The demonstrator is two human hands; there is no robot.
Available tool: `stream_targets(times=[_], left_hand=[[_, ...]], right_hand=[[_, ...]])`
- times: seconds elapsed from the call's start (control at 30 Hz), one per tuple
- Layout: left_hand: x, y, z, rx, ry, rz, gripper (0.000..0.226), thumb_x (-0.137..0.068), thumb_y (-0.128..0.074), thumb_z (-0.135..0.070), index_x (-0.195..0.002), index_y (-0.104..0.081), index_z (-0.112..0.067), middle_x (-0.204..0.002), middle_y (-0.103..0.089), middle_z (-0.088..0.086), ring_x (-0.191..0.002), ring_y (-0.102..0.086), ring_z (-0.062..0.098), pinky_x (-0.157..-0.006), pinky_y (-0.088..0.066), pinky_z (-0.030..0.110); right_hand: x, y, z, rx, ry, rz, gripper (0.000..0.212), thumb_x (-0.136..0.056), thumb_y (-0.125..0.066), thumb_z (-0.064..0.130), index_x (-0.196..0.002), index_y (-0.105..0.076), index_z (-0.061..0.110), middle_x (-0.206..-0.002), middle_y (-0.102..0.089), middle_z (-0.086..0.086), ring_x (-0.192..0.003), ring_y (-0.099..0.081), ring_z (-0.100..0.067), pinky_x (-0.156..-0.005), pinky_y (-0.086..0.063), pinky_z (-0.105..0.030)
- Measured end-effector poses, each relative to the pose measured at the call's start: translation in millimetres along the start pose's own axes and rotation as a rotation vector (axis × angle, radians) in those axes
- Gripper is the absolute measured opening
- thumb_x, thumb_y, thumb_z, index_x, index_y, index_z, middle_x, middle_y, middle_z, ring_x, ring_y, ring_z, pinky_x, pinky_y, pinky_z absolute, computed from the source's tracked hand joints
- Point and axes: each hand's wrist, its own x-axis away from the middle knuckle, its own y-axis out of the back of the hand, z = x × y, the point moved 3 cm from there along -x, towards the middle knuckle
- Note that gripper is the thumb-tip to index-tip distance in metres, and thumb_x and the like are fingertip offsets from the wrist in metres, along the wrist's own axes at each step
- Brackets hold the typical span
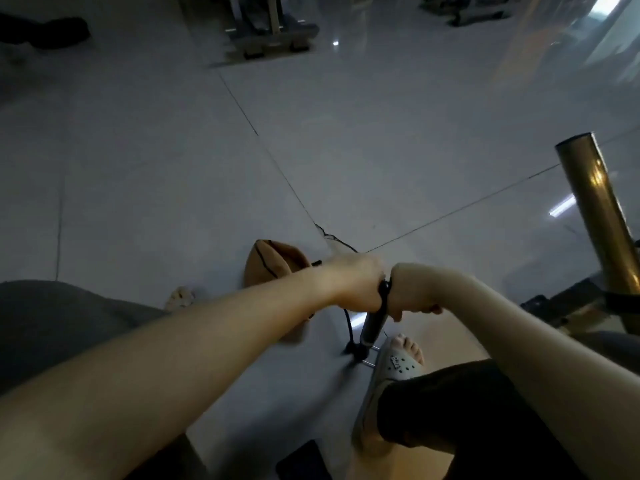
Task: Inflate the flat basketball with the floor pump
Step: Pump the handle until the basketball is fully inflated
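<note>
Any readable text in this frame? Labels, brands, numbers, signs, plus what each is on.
No text can be read in this frame.
sandal: small charm on the strap, too blurred to read.
pump: no label legible on the barrel; the left hand and right hand cover the handle.
basketball: no print shows on the visible side.

The floor (173,168) is glossy grey tile crossed by thin dark grout lines. The floor pump (372,327) stands on it, its base touching a pale sandal (398,365). Left of the pump lies the crumpled orange basketball (273,261). A black hose (347,323) loops down beside the pump's barrel. A golden tube frame (602,216) stands to the pump's right.
</note>
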Motion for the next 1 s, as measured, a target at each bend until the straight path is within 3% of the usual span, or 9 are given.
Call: stream_targets(times=[0.17, 0.4, 0.57, 0.67, 0.8, 0.87, 1.0], left_hand=[[-23, -67, 20, -0.015, 0.045, -0.035, 0.01, -0.081, -0.058, -0.025, -0.074, -0.053, -0.021, -0.074, -0.06, 0.002, -0.069, -0.061, 0.025, -0.058, -0.044, 0.03], [-19, -74, 15, -0.062, 0.051, -0.011, 0.007, -0.083, -0.059, -0.024, -0.079, -0.053, -0.021, -0.074, -0.057, 0.0, -0.069, -0.058, 0.022, -0.064, -0.045, 0.033], [1, -40, 12, -0.029, 0.042, 0.011, 0.009, -0.084, -0.06, -0.02, -0.082, -0.067, -0.016, -0.075, -0.065, 0.004, -0.067, -0.063, 0.023, -0.056, -0.049, 0.031], [15, 33, 6, 0.004, 0.025, -0.072, 0.007, -0.085, -0.065, -0.018, -0.08, -0.068, -0.013, -0.069, -0.062, 0.002, -0.059, -0.058, 0.018, -0.052, -0.046, 0.029], [29, 105, -7, 0.025, -0.002, -0.143, 0.011, -0.083, -0.065, -0.013, -0.072, -0.064, -0.014, -0.064, -0.058, 0.0, -0.055, -0.053, 0.016, -0.047, -0.039, 0.025], [27, 91, -4, 0.034, 0.011, -0.144, 0.012, -0.084, -0.064, -0.015, -0.072, -0.062, -0.016, -0.064, -0.057, -0.001, -0.055, -0.053, 0.015, -0.047, -0.039, 0.026], [7, -7, 8, 0.001, 0.03, -0.091, 0.016, -0.081, -0.061, -0.022, -0.067, -0.053, -0.021, -0.067, -0.058, 0.0, -0.061, -0.056, 0.02, -0.052, -0.041, 0.026]], right_hand=[[-52, -51, -6, 0.072, -0.059, -0.08, 0.024, -0.078, -0.069, 0.01, -0.066, -0.048, 0.013, -0.063, -0.051, -0.003, -0.054, -0.048, -0.015, -0.061, -0.044, -0.026], [-51, -62, -7, 0.097, -0.082, -0.12, 0.026, -0.082, -0.066, 0.014, -0.069, -0.044, 0.015, -0.068, -0.05, -0.001, -0.079, -0.057, -0.02, -0.074, -0.049, -0.029], [-14, -31, 4, -0.035, -0.041, 0.01, 0.012, -0.083, -0.066, 0.007, -0.074, -0.058, 0.005, -0.06, -0.049, -0.005, -0.047, -0.043, -0.016, -0.045, -0.039, -0.025], [22, 34, 13, -0.053, 0.024, -0.041, 0.013, -0.08, -0.068, 0.007, -0.088, -0.066, -0.002, -0.056, -0.047, -0.006, -0.043, -0.039, -0.018, -0.044, -0.036, -0.024], [57, 92, 20, -0.107, 0.047, -0.119, 0.007, -0.078, -0.067, 0.006, -0.078, -0.063, 0.001, -0.051, -0.043, -0.004, -0.043, -0.035, -0.018, -0.046, -0.031, -0.024], [47, 79, 18, -0.091, 0.035, -0.121, 0.007, -0.076, -0.067, 0.006, -0.078, -0.063, 0.0, -0.053, -0.044, -0.006, -0.043, -0.036, -0.019, -0.046, -0.032, -0.024], [-15, -4, 4, -0.045, -0.002, -0.014, 0.007, -0.074, -0.066, 0.009, -0.073, -0.061, 0.005, -0.056, -0.051, -0.006, -0.045, -0.043, -0.018, -0.049, -0.04, -0.025]])
